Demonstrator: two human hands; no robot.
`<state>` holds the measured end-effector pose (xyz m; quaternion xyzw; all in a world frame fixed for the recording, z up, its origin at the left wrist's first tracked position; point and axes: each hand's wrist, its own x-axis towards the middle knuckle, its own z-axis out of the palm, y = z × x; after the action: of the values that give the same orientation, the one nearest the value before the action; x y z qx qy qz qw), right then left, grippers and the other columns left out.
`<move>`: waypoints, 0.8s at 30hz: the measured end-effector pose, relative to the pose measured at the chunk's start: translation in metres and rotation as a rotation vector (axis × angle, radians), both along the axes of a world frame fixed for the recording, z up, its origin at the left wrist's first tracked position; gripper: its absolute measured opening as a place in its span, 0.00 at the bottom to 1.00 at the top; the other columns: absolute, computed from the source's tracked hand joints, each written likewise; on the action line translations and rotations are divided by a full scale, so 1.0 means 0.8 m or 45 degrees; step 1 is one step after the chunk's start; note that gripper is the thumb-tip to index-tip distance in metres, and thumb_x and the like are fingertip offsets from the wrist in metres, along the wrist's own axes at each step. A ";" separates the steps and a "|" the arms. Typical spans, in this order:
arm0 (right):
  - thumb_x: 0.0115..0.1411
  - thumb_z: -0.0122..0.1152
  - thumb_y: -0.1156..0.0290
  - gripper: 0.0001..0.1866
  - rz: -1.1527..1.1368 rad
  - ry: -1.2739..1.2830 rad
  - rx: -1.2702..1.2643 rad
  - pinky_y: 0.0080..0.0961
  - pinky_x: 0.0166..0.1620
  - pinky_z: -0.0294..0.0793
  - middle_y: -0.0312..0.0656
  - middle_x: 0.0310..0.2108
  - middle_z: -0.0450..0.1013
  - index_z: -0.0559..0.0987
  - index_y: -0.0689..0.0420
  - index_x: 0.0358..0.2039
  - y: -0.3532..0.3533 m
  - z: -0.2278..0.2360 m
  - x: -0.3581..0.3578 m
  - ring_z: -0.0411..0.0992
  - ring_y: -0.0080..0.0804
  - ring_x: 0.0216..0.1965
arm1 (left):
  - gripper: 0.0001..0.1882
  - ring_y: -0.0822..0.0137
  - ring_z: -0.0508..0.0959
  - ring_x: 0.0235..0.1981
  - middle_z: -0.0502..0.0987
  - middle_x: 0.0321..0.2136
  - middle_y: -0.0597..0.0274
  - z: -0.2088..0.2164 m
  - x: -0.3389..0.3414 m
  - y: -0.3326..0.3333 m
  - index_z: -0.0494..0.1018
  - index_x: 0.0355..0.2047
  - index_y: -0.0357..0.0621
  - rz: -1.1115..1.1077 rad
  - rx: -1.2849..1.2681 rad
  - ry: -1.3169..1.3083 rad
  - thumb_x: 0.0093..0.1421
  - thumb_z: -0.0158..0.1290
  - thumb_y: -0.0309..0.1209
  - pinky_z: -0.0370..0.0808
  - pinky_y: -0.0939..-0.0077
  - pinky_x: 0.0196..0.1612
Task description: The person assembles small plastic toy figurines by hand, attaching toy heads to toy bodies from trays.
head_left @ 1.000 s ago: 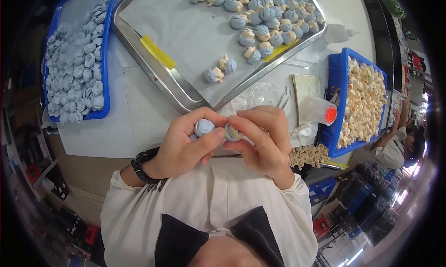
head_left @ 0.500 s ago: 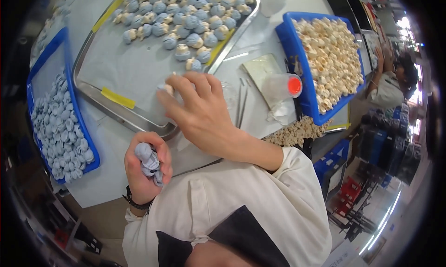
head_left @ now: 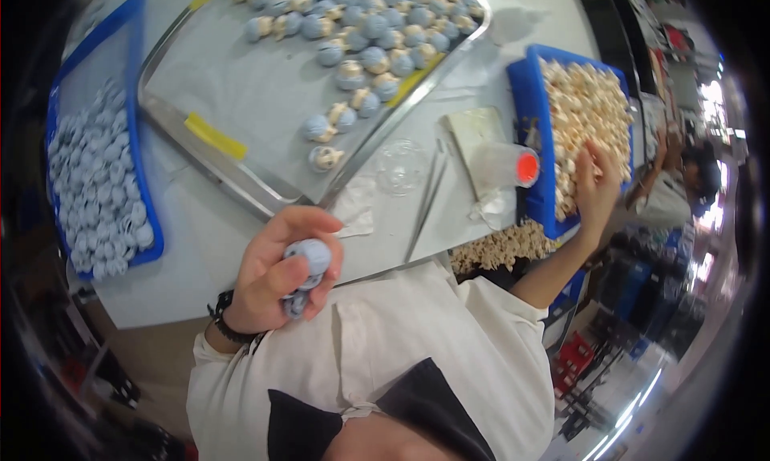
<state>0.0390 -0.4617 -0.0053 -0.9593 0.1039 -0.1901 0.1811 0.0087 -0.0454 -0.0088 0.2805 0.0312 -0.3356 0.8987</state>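
Several small blue-grey rounded pieces (head_left: 309, 256) sit in my left hand (head_left: 281, 272), its fingers curled round them in front of my chest. My right hand (head_left: 600, 190) reaches into the blue bin (head_left: 547, 132) on the right, its fingers down among small cream-coloured hollow pieces (head_left: 581, 100). Whether those fingers have closed on a piece I cannot make out. Beyond my left hand lies a metal tray (head_left: 385, 128) lined with white. Its far part carries many blue-grey balls joined to cream pieces (head_left: 373, 28); the nearest one (head_left: 325, 158) lies by the tray's right edge.
At the left stands a blue bin (head_left: 148, 196) of blue-grey pieces (head_left: 100, 188). Between tray and right bin lie tweezers (head_left: 429, 192), a clear round dish (head_left: 401, 168), a plastic cup with a red spot (head_left: 501, 166) and a pale pad (head_left: 473, 132). Another person (head_left: 674, 192) works at far right.
My right hand has left the tray's near corner and moved right into the bin of cream pieces. A joined piece now rests near that corner. My left hand has shifted right and up, still holding its pieces.
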 end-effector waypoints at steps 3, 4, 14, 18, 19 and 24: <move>0.54 0.56 0.70 0.10 -0.100 0.035 -0.250 0.18 0.29 0.66 0.38 0.26 0.72 0.76 0.59 0.35 -0.007 0.016 -0.017 0.68 0.21 0.26 | 0.17 0.77 0.67 0.20 0.67 0.26 0.57 -0.004 0.000 -0.004 0.62 0.44 0.39 -0.044 -0.054 -0.025 0.59 0.44 0.36 0.65 0.86 0.18; 0.52 0.57 0.72 0.09 -0.154 0.003 -0.209 0.20 0.29 0.66 0.40 0.28 0.70 0.76 0.61 0.33 0.004 0.017 -0.017 0.67 0.25 0.24 | 0.16 0.77 0.67 0.20 0.67 0.25 0.58 -0.005 0.001 -0.005 0.62 0.44 0.40 -0.089 -0.077 -0.028 0.60 0.43 0.36 0.65 0.86 0.18; 0.44 0.57 0.83 0.09 0.898 -0.188 1.123 0.17 0.29 0.70 0.47 0.36 0.64 0.76 0.61 0.28 0.227 0.037 -0.032 0.68 0.29 0.27 | 0.23 0.75 0.68 0.16 0.69 0.23 0.56 0.003 0.005 -0.013 0.61 0.46 0.34 -0.172 0.114 0.074 0.62 0.33 0.43 0.65 0.86 0.16; 0.37 0.59 0.90 0.16 1.110 0.014 1.350 0.23 0.32 0.73 0.50 0.38 0.65 0.75 0.61 0.30 0.261 0.019 -0.022 0.72 0.36 0.33 | 0.22 0.75 0.69 0.16 0.71 0.25 0.55 0.012 0.011 -0.010 0.62 0.47 0.35 -0.289 0.406 -0.014 0.60 0.36 0.40 0.66 0.85 0.17; 0.38 0.58 0.90 0.17 1.142 -0.012 1.272 0.22 0.32 0.73 0.50 0.38 0.65 0.75 0.61 0.32 0.264 0.020 -0.021 0.72 0.36 0.33 | 0.21 0.77 0.68 0.17 0.72 0.27 0.58 0.012 0.011 -0.010 0.62 0.48 0.37 -0.272 0.375 0.016 0.60 0.37 0.39 0.66 0.86 0.20; 0.40 0.56 0.91 0.18 1.163 0.070 0.798 0.21 0.32 0.73 0.51 0.38 0.67 0.75 0.62 0.34 0.263 0.033 -0.017 0.72 0.34 0.33 | 0.17 0.80 0.67 0.19 0.73 0.30 0.61 0.007 0.006 -0.007 0.64 0.47 0.40 -0.217 0.346 0.049 0.59 0.43 0.34 0.65 0.87 0.22</move>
<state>0.0258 -0.2512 0.0209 -0.8116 -0.2664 -0.0272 0.5192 0.0135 -0.0513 -0.0030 0.3946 0.0694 -0.4085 0.8201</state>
